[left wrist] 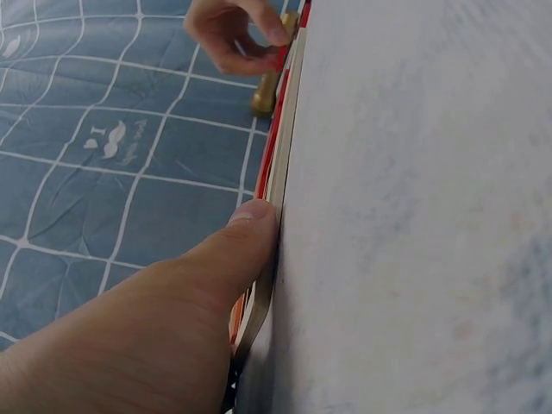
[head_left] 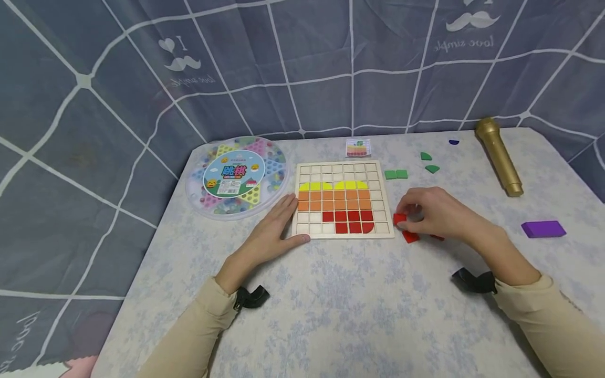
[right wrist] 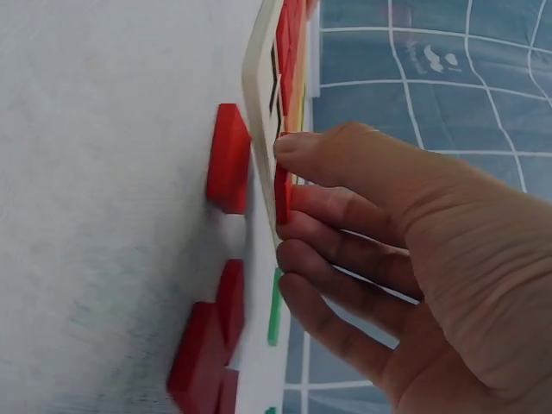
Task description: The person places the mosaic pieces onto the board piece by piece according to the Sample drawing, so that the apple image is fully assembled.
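Observation:
A wooden grid board [head_left: 383, 205] lies flat, its cells partly filled with yellow, orange and red tiles in rows. My left hand [head_left: 270, 233] rests at the board's left side, fingers along the edge and thumb at the near left corner; in the left wrist view the thumb [left wrist: 246, 237] touches the rim. Just off the board's right edge, my right hand [head_left: 437, 212] pinches a red square tile [right wrist: 283, 181] between thumb and fingers. Loose red tiles [right wrist: 228, 159] lie on the table below that hand, partly hidden by it in the head view.
Green square tiles [head_left: 396, 174] and green quarter-round pieces [head_left: 432, 168] lie right of the board. A small pattern card [head_left: 358, 148] is behind it. At left sits a round Chinese checkers box [head_left: 233, 173]. A gold microphone [head_left: 500, 157] and purple block [head_left: 543, 229] lie at right.

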A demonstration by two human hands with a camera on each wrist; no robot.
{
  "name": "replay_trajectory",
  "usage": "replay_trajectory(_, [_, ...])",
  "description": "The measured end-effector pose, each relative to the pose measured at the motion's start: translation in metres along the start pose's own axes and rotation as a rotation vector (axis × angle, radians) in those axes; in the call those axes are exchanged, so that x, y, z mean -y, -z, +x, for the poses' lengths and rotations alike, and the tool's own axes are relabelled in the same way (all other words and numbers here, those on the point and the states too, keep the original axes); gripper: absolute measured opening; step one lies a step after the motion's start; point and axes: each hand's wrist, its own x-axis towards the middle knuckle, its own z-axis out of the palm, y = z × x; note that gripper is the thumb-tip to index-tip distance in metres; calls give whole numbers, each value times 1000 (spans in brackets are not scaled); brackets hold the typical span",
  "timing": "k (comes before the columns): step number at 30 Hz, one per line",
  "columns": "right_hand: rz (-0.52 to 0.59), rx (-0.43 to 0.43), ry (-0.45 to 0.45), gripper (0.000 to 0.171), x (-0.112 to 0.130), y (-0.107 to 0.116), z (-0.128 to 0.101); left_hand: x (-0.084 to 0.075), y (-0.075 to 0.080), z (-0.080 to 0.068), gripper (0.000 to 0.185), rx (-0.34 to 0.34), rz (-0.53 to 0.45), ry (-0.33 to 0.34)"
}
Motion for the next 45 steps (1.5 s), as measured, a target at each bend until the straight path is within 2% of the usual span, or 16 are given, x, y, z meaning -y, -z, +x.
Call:
replay_trajectory(10, [64, -49, 31, 17, 27, -13, 12, 1, -6, -7, 100, -26, 1, 38])
replay_trajectory(21, [61, -50, 111, 20, 86, -42, 52, 0, -9, -5, 102, -52, 2, 54])
replay_trajectory(25, [77, -80, 124, 18, 100, -49, 64, 1, -8, -5, 102, -49, 6, 54])
replay_trajectory(37, [174, -134, 130, 15, 100, -66, 66, -1, -5, 2, 100, -36, 10, 9])
replay_trajectory(45, [146, -115, 138, 12, 104, -65, 65, -1, -3, 0, 100, -33, 15, 8])
